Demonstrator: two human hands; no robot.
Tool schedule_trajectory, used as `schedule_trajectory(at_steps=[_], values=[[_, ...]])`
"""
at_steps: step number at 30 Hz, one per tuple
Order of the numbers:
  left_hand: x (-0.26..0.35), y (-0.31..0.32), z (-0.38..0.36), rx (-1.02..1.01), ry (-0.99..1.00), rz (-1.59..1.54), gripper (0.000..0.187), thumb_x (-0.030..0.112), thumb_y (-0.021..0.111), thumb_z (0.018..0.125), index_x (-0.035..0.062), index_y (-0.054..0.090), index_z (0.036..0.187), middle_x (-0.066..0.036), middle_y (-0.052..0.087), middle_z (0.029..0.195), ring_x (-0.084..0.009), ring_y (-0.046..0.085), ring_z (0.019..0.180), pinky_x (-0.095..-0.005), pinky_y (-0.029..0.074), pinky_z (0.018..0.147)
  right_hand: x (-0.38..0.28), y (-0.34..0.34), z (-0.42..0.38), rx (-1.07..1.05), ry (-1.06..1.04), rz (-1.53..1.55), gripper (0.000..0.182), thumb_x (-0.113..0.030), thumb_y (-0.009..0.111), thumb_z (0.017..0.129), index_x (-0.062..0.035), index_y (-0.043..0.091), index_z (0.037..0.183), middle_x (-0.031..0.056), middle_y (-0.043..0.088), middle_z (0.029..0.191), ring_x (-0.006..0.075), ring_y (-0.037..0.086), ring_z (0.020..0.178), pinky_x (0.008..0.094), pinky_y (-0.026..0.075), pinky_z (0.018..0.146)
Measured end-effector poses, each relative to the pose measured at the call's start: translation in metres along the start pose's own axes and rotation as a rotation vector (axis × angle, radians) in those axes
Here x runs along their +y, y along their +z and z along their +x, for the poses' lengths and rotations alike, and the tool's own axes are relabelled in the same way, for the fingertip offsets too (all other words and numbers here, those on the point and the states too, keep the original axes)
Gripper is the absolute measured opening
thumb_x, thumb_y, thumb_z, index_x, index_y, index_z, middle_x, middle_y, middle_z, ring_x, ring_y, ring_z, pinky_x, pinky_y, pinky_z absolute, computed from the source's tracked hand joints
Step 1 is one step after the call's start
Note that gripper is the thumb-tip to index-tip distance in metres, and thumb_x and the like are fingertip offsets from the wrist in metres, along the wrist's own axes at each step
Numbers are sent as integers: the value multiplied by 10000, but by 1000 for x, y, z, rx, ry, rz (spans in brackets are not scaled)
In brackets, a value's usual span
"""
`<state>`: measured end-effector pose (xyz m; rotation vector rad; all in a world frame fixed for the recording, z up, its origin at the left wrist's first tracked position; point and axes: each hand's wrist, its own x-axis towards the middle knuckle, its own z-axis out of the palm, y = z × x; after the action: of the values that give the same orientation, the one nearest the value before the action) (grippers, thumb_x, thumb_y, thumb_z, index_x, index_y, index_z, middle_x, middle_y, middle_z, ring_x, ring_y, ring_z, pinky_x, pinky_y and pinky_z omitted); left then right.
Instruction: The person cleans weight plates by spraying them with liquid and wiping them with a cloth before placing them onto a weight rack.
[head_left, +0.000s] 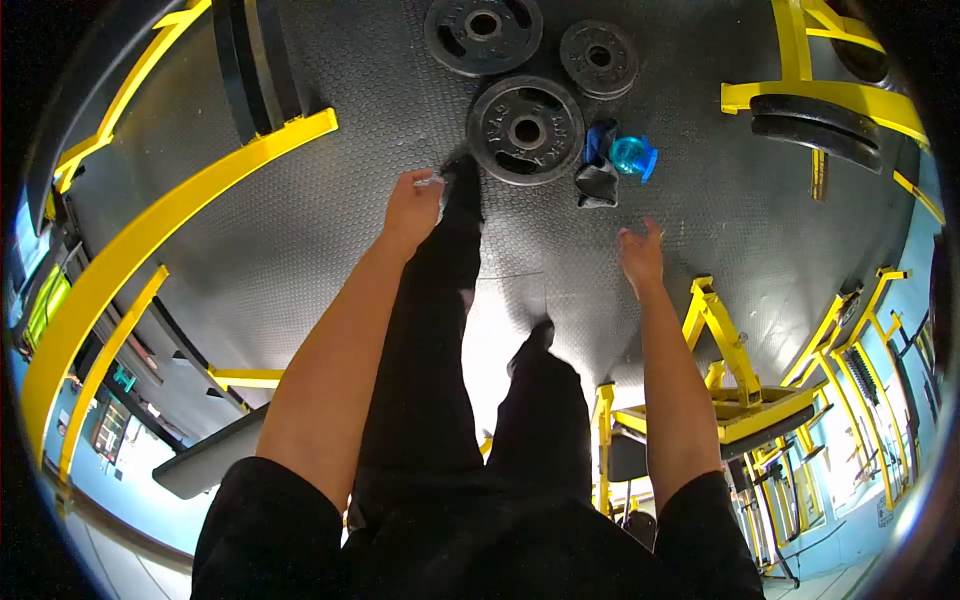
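My left hand (411, 213) is held out above the floor with its fingers curled. A small pale thing, too small to name, shows at its fingertips. Lower right of the plates, my right hand (642, 259) hangs in the air, thumb and fingers apart, holding nothing. The nearest thing to it is a dark, crumpled cloth-like item (598, 184) on the floor. Against that item lies a translucent blue bottle (630, 156). A large black weight plate (490, 152) lies flat ahead of my feet, between the hands. Neither hand touches it.
Behind it lie another large plate (456, 46) and a smaller plate stack (571, 62). A curved yellow frame (180, 205) runs along the left. On the right stand a yellow rack with plates (815, 130) and a yellow bench frame (735, 345). Black textured matting (330, 130) covers the floor.
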<state>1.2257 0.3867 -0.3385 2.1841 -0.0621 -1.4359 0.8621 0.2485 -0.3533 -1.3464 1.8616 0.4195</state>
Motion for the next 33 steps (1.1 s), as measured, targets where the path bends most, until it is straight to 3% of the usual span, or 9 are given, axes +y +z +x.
schedule_trajectory(at_steps=[6, 8, 12, 15, 18, 21, 23, 27, 33], values=[[7, 48, 49, 3, 232, 73, 385, 278, 622, 948, 48, 556, 1250, -89, 664, 948, -207, 639, 843, -355, 500, 784, 25, 34, 90, 139, -18, 15, 798, -398, 666, 900, -81, 268, 1515, 192, 556, 1343, 350, 510, 1277, 467, 423, 1038], [12, 55, 43, 4, 345, 371, 410, 268, 608, 961, 43, 530, 1295, -135, 666, 1051, -252, 654, 926, -380, 516, 817, 34, 46, 112, 195, 41, 83, 818, -404, 673, 891, -86, 257, 1519, 195, 518, 1397, 363, 488, 1299, 474, 411, 1054], [34, 77, 31, -334, 513, 899, 442, 297, 581, 964, 44, 519, 1320, -204, 604, 1247, -329, 589, 1176, -433, 465, 992, 54, 59, 150, 340, -139, 239, 892, -354, 731, 855, -97, 218, 1539, 259, 414, 1453, 388, 486, 1293, 489, 400, 1069], [60, 88, 25, -202, 672, 780, 470, 320, 611, 919, 100, 525, 1324, -185, 595, 1248, -360, 590, 1152, -481, 465, 966, 36, 52, 164, 416, -273, 397, 913, -350, 757, 838, -139, 222, 1548, 220, 401, 1468, 376, 485, 1289, 471, 456, 1014], [82, 79, 24, -37, 819, 803, 480, 311, 619, 909, 99, 524, 1330, -181, 595, 1221, -379, 592, 1131, -479, 468, 961, 34, 71, 202, 583, -539, 709, 694, -337, 712, 883, -86, 413, 1457, 207, 528, 1349, 338, 554, 1201, 436, 495, 936], [91, 69, 31, 29, 870, 777, 483, 298, 628, 900, 86, 526, 1322, -189, 598, 1204, -386, 596, 1114, -485, 481, 938, 15, 56, 210, 483, -292, 284, 431, -330, 651, 933, -30, 601, 1238, 211, 631, 1122, 340, 618, 1040, 433, 500, 851], [81, 76, 16, 14, 812, 772, 493, 292, 644, 895, 84, 517, 1322, -203, 605, 1181, -397, 595, 1109, -489, 489, 923, 19, 71, 184, 541, -285, 244, 334, -328, 609, 958, -10, 658, 1049, 207, 640, 911, 372, 626, 873, 452, 481, 782], [79, 98, -2, -162, 780, 832, 569, 309, 653, 896, 95, 461, 1388, -242, 599, 1175, -421, 583, 1128, -483, 482, 940, 18, 75, 155, 643, -673, 144, 328, -318, 604, 956, -5, 642, 1045, 210, 624, 870, 392, 611, 820, 468, 471, 750], [66, 143, -16, -421, 771, 527, 817, 513, 685, 866, 56, 376, 1469, -245, 606, 1243, -365, 606, 1159, -436, 481, 962, -40, 27, 14, 328, -1057, 268, 412, -245, 606, 939, -15, 591, 1281, 196, 614, 928, 365, 612, 903, 450, 471, 764]])
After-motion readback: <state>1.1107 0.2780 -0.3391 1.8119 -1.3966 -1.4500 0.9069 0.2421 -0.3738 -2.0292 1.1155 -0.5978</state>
